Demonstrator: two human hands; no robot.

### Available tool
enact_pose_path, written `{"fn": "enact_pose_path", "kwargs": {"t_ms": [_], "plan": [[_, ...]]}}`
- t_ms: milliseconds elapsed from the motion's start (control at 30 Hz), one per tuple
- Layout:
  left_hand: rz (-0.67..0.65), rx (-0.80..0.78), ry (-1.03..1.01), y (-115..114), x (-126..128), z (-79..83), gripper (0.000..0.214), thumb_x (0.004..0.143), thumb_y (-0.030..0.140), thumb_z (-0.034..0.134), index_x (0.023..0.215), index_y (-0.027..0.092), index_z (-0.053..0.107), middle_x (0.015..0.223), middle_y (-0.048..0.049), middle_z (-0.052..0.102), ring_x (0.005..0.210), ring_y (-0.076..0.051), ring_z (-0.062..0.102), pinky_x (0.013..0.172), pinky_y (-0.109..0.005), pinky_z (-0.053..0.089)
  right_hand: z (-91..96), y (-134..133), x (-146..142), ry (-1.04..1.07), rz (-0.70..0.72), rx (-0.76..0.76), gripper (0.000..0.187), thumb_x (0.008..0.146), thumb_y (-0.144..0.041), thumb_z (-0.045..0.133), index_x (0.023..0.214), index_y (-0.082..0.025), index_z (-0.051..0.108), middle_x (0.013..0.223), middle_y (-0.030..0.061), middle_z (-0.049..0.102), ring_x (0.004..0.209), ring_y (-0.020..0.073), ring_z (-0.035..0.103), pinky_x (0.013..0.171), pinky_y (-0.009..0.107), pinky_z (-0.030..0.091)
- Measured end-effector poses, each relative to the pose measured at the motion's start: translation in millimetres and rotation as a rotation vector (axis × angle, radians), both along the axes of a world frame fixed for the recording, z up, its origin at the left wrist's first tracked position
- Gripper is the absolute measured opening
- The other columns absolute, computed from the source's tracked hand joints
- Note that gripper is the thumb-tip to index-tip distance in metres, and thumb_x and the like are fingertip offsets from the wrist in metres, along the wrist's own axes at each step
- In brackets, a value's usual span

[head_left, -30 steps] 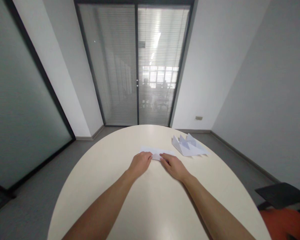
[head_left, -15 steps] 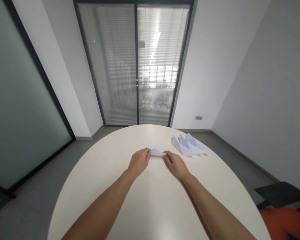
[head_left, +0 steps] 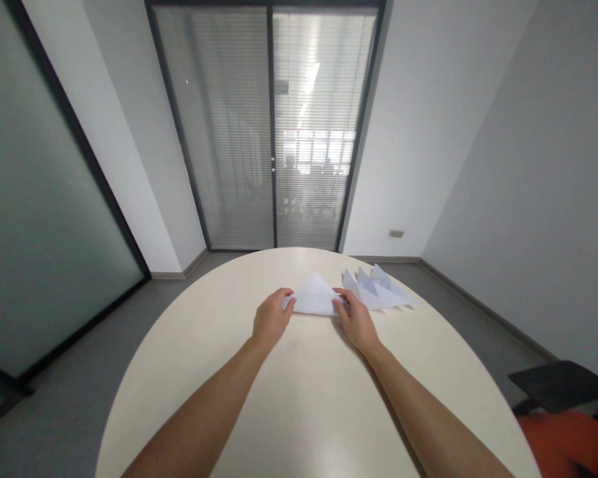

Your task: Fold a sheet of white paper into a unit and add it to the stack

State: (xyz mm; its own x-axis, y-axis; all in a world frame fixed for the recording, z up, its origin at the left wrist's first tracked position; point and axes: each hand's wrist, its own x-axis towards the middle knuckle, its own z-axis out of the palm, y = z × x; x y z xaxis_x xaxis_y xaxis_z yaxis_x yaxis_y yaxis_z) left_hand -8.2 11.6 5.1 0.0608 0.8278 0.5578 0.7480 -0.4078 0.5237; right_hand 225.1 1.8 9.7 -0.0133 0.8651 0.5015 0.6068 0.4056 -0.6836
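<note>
Between my hands is a folded sheet of white paper (head_left: 315, 297), a triangle with its peak pointing away from me and its long edge toward me. My left hand (head_left: 272, 317) pinches its left corner between thumb and fingers. At the right corner, my right hand (head_left: 355, 318) grips it the same way. Just beyond my right hand lie several folded white paper shapes (head_left: 381, 293) with pointed peaks, grouped together. The fingertips behind the paper are partly hidden.
I am at a round cream table (head_left: 299, 398). An orange-and-black chair (head_left: 568, 438) stands by its right edge. Past the far edge are glass panels with blinds (head_left: 309, 199), and a frosted glass wall (head_left: 44, 212) is on the left.
The folded paper has tipped up, so its triangular face now shows. My hands have moved slightly apart, still gripping its two corners. The other paper shapes stay in place.
</note>
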Motion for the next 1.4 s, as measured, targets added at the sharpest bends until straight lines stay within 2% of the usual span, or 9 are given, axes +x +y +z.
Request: {"fn": "enact_pose_path", "kwargs": {"t_ms": [267, 433, 667, 833, 967, 1100, 1167, 1300, 1400], "plan": [[0.041, -0.095, -0.046, -0.7, -0.6, -0.3, 0.019, 0.092, 0.026, 0.058, 0.11, 0.026, 0.061, 0.106, -0.002, 0.073, 0.097, -0.021, 0.069, 0.083, -0.03, 0.051, -2.9, -1.2, 2.5, -0.002, 0.008, -0.077, 0.034, 0.093, -0.041, 0.049, 0.118, -0.022, 0.061, 0.095, 0.0053, 0.07, 0.082, 0.0199, 0.064, 0.076, 0.03, 0.048], [-0.011, -0.085, -0.104, 3.8, -1.6, -4.6, 0.028, 0.088, 0.016, 0.058, 0.114, 0.025, 0.058, 0.108, -0.0036, 0.071, 0.099, -0.021, 0.067, 0.089, -0.032, 0.05, -6.4, 1.8, 3.5, 0.024, -0.007, -0.045, 0.042, 0.092, -0.037, 0.046, 0.131, -0.02, 0.051, 0.096, 0.0049, 0.068, 0.072, 0.0174, 0.06, 0.072, 0.03, 0.047], [-0.065, -0.013, -0.272, 14.9, -4.1, -14.2, 0.026, 0.086, 0.012, 0.059, 0.109, 0.023, 0.057, 0.107, -0.0039, 0.068, 0.102, -0.02, 0.064, 0.094, -0.035, 0.048, -17.9, 11.4, 7.6, 0.119, 0.014, -0.045, 0.053, 0.085, -0.033, 0.052, 0.135, -0.018, 0.045, 0.106, 0.0079, 0.068, 0.088, 0.021, 0.062, 0.084, 0.035, 0.049], [-0.002, 0.004, -0.376, 20.7, -7.1, -16.7, 0.023, 0.085, 0.015, 0.062, 0.107, 0.023, 0.058, 0.107, -0.0039, 0.068, 0.1, -0.021, 0.063, 0.092, -0.036, 0.048, -16.4, 12.1, 7.9, 0.103, -0.062, -0.059, 0.05, 0.084, -0.041, 0.056, 0.128, -0.017, 0.056, 0.092, 0.0065, 0.068, 0.081, 0.0221, 0.06, 0.081, 0.037, 0.049], [0.006, 0.032, -0.419, 20.2, -7.6, -15.1, 0.025, 0.087, 0.02, 0.062, 0.111, 0.024, 0.057, 0.113, -0.004, 0.066, 0.092, -0.019, 0.062, 0.087, -0.034, 0.049, -13.7, 13.3, 7.9, 0.193, -0.037, -0.006, 0.045, 0.088, -0.046, 0.052, 0.122, -0.018, 0.06, 0.107, 0.0103, 0.068, 0.083, 0.0216, 0.06, 0.08, 0.036, 0.049], [-0.062, 0.075, -0.403, 18.4, -6.1, -14.6, 0.027, 0.087, 0.017, 0.06, 0.113, 0.024, 0.057, 0.114, -0.0044, 0.065, 0.101, -0.019, 0.062, 0.094, -0.035, 0.047, -13.4, 13.8, 8.8, 0.219, -0.057, 0.017, 0.043, 0.087, -0.047, 0.052, 0.118, -0.017, 0.061, 0.114, 0.0113, 0.067, 0.094, 0.0237, 0.061, 0.088, 0.038, 0.048], [-0.074, 0.076, -0.377, 18.2, -5.8, -15.3, 0.027, 0.086, 0.015, 0.06, 0.112, 0.023, 0.057, 0.113, -0.0047, 0.065, 0.106, -0.02, 0.061, 0.098, -0.036, 0.045, -12.9, 12.4, 8.9, 0.166, -0.091, -0.014, 0.043, 0.087, -0.046, 0.052, 0.117, -0.017, 0.062, 0.108, 0.0097, 0.068, 0.088, 0.0229, 0.061, 0.084, 0.037, 0.048], [-0.003, -0.022, -0.274, 16.9, -7.2, -16.6, 0.026, 0.084, 0.012, 0.06, 0.108, 0.023, 0.058, 0.111, -0.0038, 0.067, 0.104, -0.021, 0.063, 0.095, -0.037, 0.048, -10.4, 7.6, 7.1, -0.007, -0.157, -0.11, 0.038, 0.087, -0.041, 0.051, 0.116, -0.02, 0.064, 0.087, 0.0041, 0.067, 0.072, 0.02, 0.06, 0.072, 0.033, 0.046], [0.058, -0.071, -0.199, 14.7, -8.4, -16.6, 0.027, 0.084, 0.012, 0.06, 0.109, 0.024, 0.057, 0.113, -0.0031, 0.066, 0.103, -0.021, 0.064, 0.094, -0.037, 0.049, -9.5, 5.3, 5.3, -0.073, -0.182, -0.146, 0.036, 0.085, -0.036, 0.053, 0.116, -0.022, 0.065, 0.09, 0.0041, 0.068, 0.074, 0.0192, 0.063, 0.073, 0.031, 0.046]]}}
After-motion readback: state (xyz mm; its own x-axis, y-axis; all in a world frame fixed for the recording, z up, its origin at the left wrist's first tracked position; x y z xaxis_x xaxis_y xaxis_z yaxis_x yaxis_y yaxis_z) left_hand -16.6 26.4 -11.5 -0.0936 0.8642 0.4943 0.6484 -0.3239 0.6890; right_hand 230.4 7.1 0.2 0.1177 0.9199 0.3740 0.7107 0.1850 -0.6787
